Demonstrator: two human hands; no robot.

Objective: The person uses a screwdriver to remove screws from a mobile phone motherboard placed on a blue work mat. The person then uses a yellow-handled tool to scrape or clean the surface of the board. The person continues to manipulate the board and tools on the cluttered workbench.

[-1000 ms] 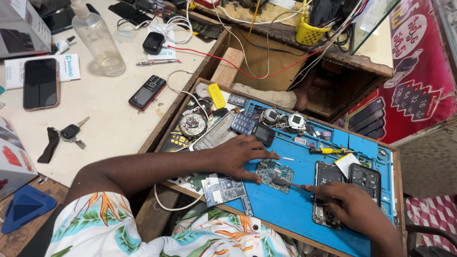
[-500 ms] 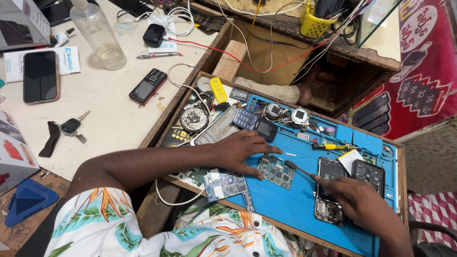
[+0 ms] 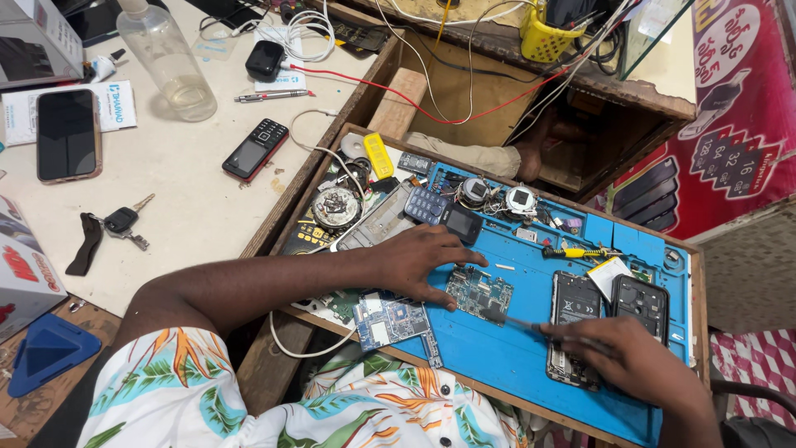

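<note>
My left hand [image 3: 423, 257] rests on the blue work mat [image 3: 514, 348], its fingers pressing the left edge of a green circuit board [image 3: 479, 292]. My right hand [image 3: 630, 358] grips a thin metal tool [image 3: 518, 322] whose tip touches the lower right corner of that board. Under my right hand lies an opened phone body [image 3: 572, 311], and beside it a black phone back cover [image 3: 640, 303]. A second, blue-grey circuit board [image 3: 388, 319] lies at the mat's near left corner.
A yellow-handled screwdriver [image 3: 576, 251], a small keypad phone [image 3: 427, 205] and loose parts sit along the mat's far edge. On the white table at left are a bar phone [image 3: 254, 149], a smartphone [image 3: 68, 134], keys [image 3: 123, 222] and a plastic bottle [image 3: 170, 62]. A yellow basket [image 3: 546, 37] stands behind.
The view has shifted slightly. My right hand has brought the tool's tip in to the board's corner; my left hand stays pressed on the board.
</note>
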